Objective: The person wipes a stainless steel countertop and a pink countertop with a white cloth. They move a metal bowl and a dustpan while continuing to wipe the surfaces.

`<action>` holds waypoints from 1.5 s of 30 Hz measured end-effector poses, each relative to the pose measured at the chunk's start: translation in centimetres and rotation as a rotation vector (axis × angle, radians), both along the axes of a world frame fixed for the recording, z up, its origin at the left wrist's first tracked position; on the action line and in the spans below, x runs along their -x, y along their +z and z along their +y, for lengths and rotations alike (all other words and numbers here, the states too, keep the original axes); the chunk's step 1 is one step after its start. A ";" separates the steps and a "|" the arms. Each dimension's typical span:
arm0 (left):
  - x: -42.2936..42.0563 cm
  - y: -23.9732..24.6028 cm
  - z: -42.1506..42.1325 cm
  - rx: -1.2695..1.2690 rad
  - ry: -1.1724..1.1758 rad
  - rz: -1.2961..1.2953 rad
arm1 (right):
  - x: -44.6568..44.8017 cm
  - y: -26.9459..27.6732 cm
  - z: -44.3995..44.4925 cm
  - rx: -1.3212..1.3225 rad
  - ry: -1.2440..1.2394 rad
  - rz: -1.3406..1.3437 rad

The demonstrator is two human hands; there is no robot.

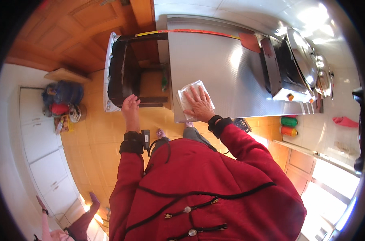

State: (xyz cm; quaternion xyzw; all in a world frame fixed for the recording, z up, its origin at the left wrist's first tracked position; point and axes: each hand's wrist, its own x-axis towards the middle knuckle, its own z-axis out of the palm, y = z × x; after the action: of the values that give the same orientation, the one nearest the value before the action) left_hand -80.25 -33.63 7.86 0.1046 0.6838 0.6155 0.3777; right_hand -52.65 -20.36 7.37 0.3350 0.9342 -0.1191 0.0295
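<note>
My right hand (198, 102) lies flat on a folded white cloth (186, 90), fingers spread. The cloth rests near the front left corner of a stainless steel countertop (206, 63). My left hand (131, 110) is raised beside the near side of a dark wooden cabinet frame (125, 69), left of the counter. Its fingers are loosely bent and nothing shows in them; whether it touches the frame cannot be told. A red flyswatter (250, 42) with a long red and yellow handle lies along the back of the counter, its handle reaching over the dark frame.
A gas stove (276, 69) with lidded steel pots (303, 57) stands at the counter's right end. A green bottle (164, 79) is inside the frame. A blue water jug (68, 92) and kettle (75, 113) stand at left. Another person (83, 223) is at lower left.
</note>
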 end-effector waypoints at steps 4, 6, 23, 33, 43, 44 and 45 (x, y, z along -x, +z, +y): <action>-0.1 -0.1 2.5 -0.014 -0.124 0.035 | 0.5 -1.0 -0.6 0.058 -0.474 -0.016; -0.8 0.2 4.0 -0.036 -0.179 0.045 | 1.0 -1.3 0.6 0.094 -0.679 0.025; -10.5 1.9 17.6 -0.065 -1.040 0.936 | -2.1 2.0 6.4 1.111 -0.852 1.218; -12.5 -0.3 21.7 -0.110 -1.477 1.422 | -6.6 0.8 6.4 0.754 -1.298 1.070; -4.9 -1.4 24.2 -0.358 -1.207 1.407 | 5.4 1.7 23.6 0.076 -0.655 0.662; -4.5 -1.6 23.9 -0.363 -1.246 1.342 | 6.7 1.4 25.0 0.000 -0.597 0.632; -4.1 -1.7 23.7 -0.391 -1.264 1.296 | 8.2 1.0 26.1 -0.088 -0.580 0.581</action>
State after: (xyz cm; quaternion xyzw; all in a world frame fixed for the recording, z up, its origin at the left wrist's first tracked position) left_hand -76.18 -9.88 6.12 0.8436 0.4615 0.2209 0.1627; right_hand -60.88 5.78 8.34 0.5378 0.7747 -0.1720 -0.2845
